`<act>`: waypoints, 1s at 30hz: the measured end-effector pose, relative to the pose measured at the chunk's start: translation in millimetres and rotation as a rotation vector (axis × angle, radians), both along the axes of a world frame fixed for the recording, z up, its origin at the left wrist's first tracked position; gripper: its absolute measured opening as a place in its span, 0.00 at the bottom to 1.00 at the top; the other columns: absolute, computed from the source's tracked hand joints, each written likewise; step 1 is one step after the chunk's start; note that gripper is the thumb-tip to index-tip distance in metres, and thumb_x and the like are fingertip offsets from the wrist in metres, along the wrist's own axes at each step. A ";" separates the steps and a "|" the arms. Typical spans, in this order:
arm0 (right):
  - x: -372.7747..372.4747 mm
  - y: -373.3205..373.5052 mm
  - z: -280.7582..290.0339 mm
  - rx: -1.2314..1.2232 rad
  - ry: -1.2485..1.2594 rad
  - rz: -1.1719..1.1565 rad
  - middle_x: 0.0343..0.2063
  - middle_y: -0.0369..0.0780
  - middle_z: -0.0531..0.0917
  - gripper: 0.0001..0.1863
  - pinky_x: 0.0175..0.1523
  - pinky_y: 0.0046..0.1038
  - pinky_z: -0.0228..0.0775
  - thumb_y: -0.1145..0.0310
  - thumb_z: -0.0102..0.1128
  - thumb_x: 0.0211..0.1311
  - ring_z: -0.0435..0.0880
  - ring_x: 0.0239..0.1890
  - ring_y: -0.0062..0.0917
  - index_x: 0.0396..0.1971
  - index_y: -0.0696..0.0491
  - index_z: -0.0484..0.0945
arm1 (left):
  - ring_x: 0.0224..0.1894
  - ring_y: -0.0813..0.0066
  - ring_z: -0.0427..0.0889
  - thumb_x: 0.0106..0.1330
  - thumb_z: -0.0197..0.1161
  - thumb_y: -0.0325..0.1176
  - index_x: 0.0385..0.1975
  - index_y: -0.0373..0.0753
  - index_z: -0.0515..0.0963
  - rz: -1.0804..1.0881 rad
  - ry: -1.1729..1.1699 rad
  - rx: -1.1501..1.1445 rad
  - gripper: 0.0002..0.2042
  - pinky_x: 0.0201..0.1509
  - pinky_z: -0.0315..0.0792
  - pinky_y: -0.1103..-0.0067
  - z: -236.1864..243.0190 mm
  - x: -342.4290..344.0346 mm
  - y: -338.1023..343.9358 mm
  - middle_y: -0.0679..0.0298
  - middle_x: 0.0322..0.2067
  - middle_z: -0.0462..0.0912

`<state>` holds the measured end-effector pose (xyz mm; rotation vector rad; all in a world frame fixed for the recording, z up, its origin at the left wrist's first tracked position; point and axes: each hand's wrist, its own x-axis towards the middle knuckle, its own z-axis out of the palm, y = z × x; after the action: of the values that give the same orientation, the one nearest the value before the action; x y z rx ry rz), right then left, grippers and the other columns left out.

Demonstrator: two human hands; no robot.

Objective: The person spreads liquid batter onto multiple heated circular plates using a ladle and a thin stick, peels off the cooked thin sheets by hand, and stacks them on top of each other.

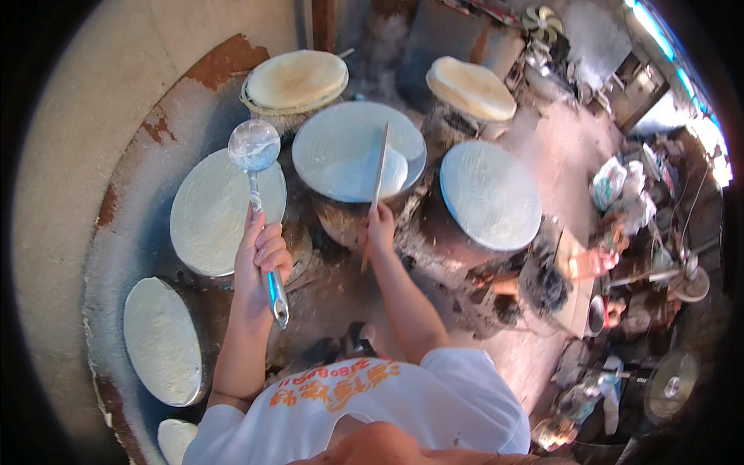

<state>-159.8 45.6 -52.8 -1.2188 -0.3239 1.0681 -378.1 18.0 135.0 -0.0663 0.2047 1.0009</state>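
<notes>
Left wall (77,132): pale plaster, bent into a curve by the lens
Wall's lower band (143,182): greyish white to blue-grey, with rust-brown patches along its edge
Post (323,25): 1, brown, at the top beside the plaster
Floor (577,132): dusty, pale pinkish brown in its brightest stretch, right of centre
Fan (542,23): pale blades, upper right
Light (655,31): blue-white glare in a slanting strip along the upper right rim
Air: hazy

Ladle (254,146), glossy metal; long blade (380,167), smooth; shirt (411,403), matt cloth; curved grey surround (159,182), rough and flaking; lower-left round (160,341), matt, uneven.
</notes>
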 end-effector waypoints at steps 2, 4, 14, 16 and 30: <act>-6.5 -1.4 16.7 -0.020 -0.053 0.012 0.22 0.33 0.69 0.16 0.13 0.21 0.55 0.64 0.46 0.69 0.62 0.11 0.15 0.54 0.49 0.67 | 0.11 0.91 0.55 0.73 0.46 0.33 0.49 0.53 0.70 0.024 0.104 -0.023 0.10 0.11 0.53 0.91 -4.1 -8.3 -7.2 0.74 0.18 0.57; -20.4 -52.4 -15.6 -0.067 -0.192 0.209 0.22 0.33 0.70 0.16 0.13 0.21 0.55 0.64 0.46 0.69 0.62 0.12 0.15 0.54 0.49 0.67 | 0.12 0.91 0.55 0.73 0.46 0.33 0.49 0.53 0.70 -0.016 0.076 -0.004 0.10 0.11 0.54 0.91 -12.6 -20.4 -5.8 0.74 0.18 0.56; 132.3 -16.2 12.1 -0.219 -0.403 0.315 0.18 0.31 0.67 0.17 0.14 0.19 0.55 0.62 0.45 0.69 0.63 0.12 0.14 0.56 0.45 0.69 | 0.11 0.92 0.55 0.71 0.48 0.31 0.49 0.54 0.70 -0.071 0.138 -0.042 0.11 0.11 0.55 0.93 -11.8 75.4 3.1 0.75 0.17 0.56; 135.2 -29.1 23.1 -0.083 -0.670 0.586 0.17 0.31 0.69 0.17 0.17 0.20 0.57 0.63 0.45 0.69 0.64 0.13 0.14 0.55 0.47 0.71 | 0.11 0.92 0.56 0.72 0.47 0.31 0.50 0.55 0.69 -0.051 0.124 0.004 0.11 0.11 0.55 0.93 -16.4 84.8 5.1 0.75 0.17 0.56; 277.1 -30.5 16.7 -0.335 -1.135 0.518 0.32 0.54 0.79 0.17 0.41 0.43 0.70 0.59 0.44 0.67 0.78 0.38 0.48 0.51 0.48 0.74 | 0.12 0.89 0.59 0.73 0.44 0.33 0.41 0.48 0.72 -0.243 -0.105 -0.158 0.08 0.11 0.57 0.89 4.1 199.8 48.8 0.73 0.16 0.59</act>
<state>117.2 15.1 -36.1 -2.0408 -1.4317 0.7537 -178.4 66.9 139.1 -0.2322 0.1904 0.7363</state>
